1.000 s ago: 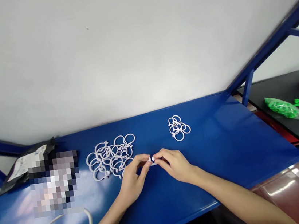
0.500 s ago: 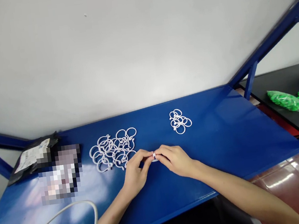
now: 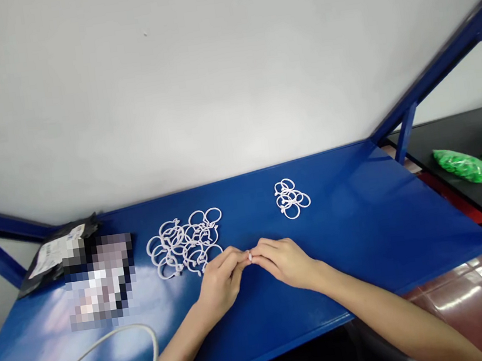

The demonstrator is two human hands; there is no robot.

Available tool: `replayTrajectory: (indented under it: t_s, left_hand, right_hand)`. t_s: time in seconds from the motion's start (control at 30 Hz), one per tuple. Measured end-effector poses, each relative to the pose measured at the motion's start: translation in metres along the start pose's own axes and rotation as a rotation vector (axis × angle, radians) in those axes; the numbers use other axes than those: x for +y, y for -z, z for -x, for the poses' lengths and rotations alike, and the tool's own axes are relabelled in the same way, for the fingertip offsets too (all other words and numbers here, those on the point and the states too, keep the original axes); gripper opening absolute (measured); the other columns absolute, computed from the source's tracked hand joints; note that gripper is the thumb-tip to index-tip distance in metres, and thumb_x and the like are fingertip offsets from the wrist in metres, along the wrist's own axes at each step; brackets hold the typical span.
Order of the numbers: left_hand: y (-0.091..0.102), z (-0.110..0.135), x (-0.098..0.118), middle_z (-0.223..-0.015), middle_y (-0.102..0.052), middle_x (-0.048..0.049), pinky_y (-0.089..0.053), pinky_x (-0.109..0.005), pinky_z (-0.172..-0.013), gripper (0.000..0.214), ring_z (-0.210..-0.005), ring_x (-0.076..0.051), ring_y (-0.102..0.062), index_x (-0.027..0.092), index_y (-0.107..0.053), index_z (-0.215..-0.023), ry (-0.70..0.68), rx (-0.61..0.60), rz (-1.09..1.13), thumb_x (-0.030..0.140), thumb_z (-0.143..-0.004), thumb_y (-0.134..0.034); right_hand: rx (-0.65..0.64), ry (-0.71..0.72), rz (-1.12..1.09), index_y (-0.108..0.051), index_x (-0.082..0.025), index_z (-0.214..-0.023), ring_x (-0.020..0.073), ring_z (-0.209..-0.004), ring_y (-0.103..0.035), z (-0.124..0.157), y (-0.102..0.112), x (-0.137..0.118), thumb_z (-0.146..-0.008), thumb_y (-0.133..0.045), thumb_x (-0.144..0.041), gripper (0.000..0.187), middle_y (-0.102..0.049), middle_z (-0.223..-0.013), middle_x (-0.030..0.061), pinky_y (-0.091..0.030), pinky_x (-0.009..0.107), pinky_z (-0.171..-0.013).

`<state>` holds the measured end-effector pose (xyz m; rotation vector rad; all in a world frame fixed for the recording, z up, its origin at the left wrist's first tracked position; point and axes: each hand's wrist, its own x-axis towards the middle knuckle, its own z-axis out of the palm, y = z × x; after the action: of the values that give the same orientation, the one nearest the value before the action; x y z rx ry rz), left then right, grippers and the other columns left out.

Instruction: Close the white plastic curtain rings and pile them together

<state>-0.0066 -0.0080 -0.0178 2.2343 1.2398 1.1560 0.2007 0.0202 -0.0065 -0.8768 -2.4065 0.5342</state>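
Observation:
Between my two hands, near the middle of the blue table, is a white plastic ring; only its small end pieces show at my fingertips. My left hand is closed, pinching it from the left. My right hand pinches the other side, thumb against the fingers. The rest of the ring is hidden behind the fingers. A large loose pile of white rings with knobbed ends lies just left of my left hand. Farther back, to the right, lies a smaller cluster of white rings.
A black plastic parcel with a white label lies at the table's left, beside a blurred-out object. A white cable loops above my left forearm. To the right, a bag of green pieces rests on a black surface.
My fingers have closed in tighter around the ring; its two end pieces, seen slightly apart before, now look like one small white spot. The view has shifted slightly.

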Motion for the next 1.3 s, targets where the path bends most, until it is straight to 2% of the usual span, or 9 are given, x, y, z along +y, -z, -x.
replayTrajectory:
  t_s: [0.13, 0.3, 0.47, 0.6, 0.73, 0.9, 0.97, 1.1, 1.3]
  left_hand:
    - [0.020, -0.011, -0.016, -0.103, -0.076, -0.0082, -0.054, -0.040, -0.088, 0.018, -0.094, -0.023, -0.068, 0.022, -0.069, -0.112, -0.041, 0.060, -0.384, 0.026, -0.096, -0.065]
    - [0.031, -0.014, -0.041, -0.116, -0.072, -0.0157, -0.047, -0.048, -0.091, 0.030, -0.105, -0.033, -0.061, 0.017, -0.068, -0.120, 0.094, 0.114, -0.740, 0.031, -0.095, -0.065]
    - [0.026, -0.014, -0.046, -0.113, -0.072, -0.0143, -0.041, -0.046, -0.088, 0.023, -0.107, -0.035, -0.057, 0.019, -0.070, -0.113, 0.143, 0.097, -0.792, 0.032, -0.096, -0.060]
    - [0.027, -0.014, -0.046, -0.103, -0.074, -0.0102, -0.038, -0.042, -0.084, 0.014, -0.098, -0.030, -0.058, 0.021, -0.071, -0.101, 0.122, 0.126, -0.760, 0.026, -0.097, -0.058]
    - [0.032, -0.014, -0.046, -0.091, -0.077, -0.0074, -0.038, -0.039, -0.080, 0.010, -0.091, -0.027, -0.059, 0.021, -0.070, -0.097, 0.079, 0.207, -0.765, 0.026, -0.097, -0.061]
    - [0.030, -0.015, -0.037, -0.082, -0.075, -0.0033, -0.046, -0.032, -0.074, 0.006, -0.079, -0.020, -0.061, 0.020, -0.067, -0.092, 0.054, 0.314, -0.507, 0.025, -0.095, -0.066]
    - [0.025, -0.014, -0.027, -0.083, -0.074, -0.0021, -0.048, -0.028, -0.070, 0.005, -0.079, -0.017, -0.063, 0.020, -0.065, -0.090, 0.061, 0.272, -0.325, 0.023, -0.095, -0.066]
    - [0.011, -0.009, -0.005, -0.085, -0.073, -0.0007, -0.049, -0.024, -0.066, 0.008, -0.073, -0.013, -0.064, 0.021, -0.064, -0.087, 0.111, 0.134, -0.001, 0.023, -0.094, -0.067]
    - [-0.002, -0.001, 0.002, -0.087, -0.072, -0.0022, -0.053, -0.025, -0.069, 0.013, -0.077, -0.014, -0.068, 0.020, -0.065, -0.086, 0.304, -0.013, 0.302, 0.029, -0.095, -0.067]
  right_hand:
    - [0.138, -0.076, 0.018, -0.070, -0.022, -0.107, 0.0138, -0.085, -0.072, -0.005, 0.009, 0.010, -0.107, -0.049, -0.034, 0.024, -0.074, -0.100, 0.0031, -0.055, 0.025, -0.074]
    - [0.343, -0.288, 0.234, -0.071, -0.020, -0.104, 0.0162, -0.083, -0.070, -0.007, 0.032, 0.037, -0.106, -0.051, -0.032, 0.024, -0.070, -0.105, 0.0074, -0.055, 0.027, -0.068]
    - [0.347, -0.483, 0.396, -0.074, -0.022, -0.105, 0.0188, -0.084, -0.065, -0.005, 0.042, 0.057, -0.103, -0.052, -0.033, 0.024, -0.062, -0.119, 0.0104, -0.051, 0.028, -0.057]
    - [0.298, -0.485, 0.434, -0.075, -0.023, -0.106, 0.0251, -0.099, -0.062, -0.005, 0.039, 0.061, -0.102, -0.054, -0.027, 0.022, -0.059, -0.122, 0.0124, -0.055, 0.031, -0.061]
    - [0.357, -0.427, 0.422, -0.073, -0.021, -0.111, 0.0255, -0.098, -0.063, -0.006, 0.037, 0.059, -0.100, -0.056, -0.027, 0.021, -0.060, -0.119, 0.0137, -0.059, 0.036, -0.070]
    - [0.381, -0.265, 0.237, -0.072, -0.020, -0.111, 0.0230, -0.098, -0.068, -0.008, 0.028, 0.041, -0.101, -0.055, -0.029, 0.020, -0.066, -0.113, 0.0112, -0.061, 0.037, -0.081]
    - [0.288, -0.187, 0.098, -0.069, -0.022, -0.117, 0.0202, -0.096, -0.070, -0.007, 0.021, 0.030, -0.102, -0.056, -0.029, 0.022, -0.068, -0.117, 0.0094, -0.061, 0.035, -0.083]
    - [0.083, -0.100, -0.143, -0.066, -0.023, -0.122, 0.0135, -0.076, -0.071, -0.005, 0.004, 0.011, -0.102, -0.057, -0.032, 0.024, -0.071, -0.120, 0.0067, -0.060, 0.029, -0.074]
    - [0.063, -0.109, -0.318, -0.070, -0.021, -0.106, 0.0155, -0.087, -0.072, -0.003, 0.001, 0.009, -0.104, -0.054, -0.027, 0.017, -0.076, -0.102, 0.0038, -0.056, 0.027, -0.076]
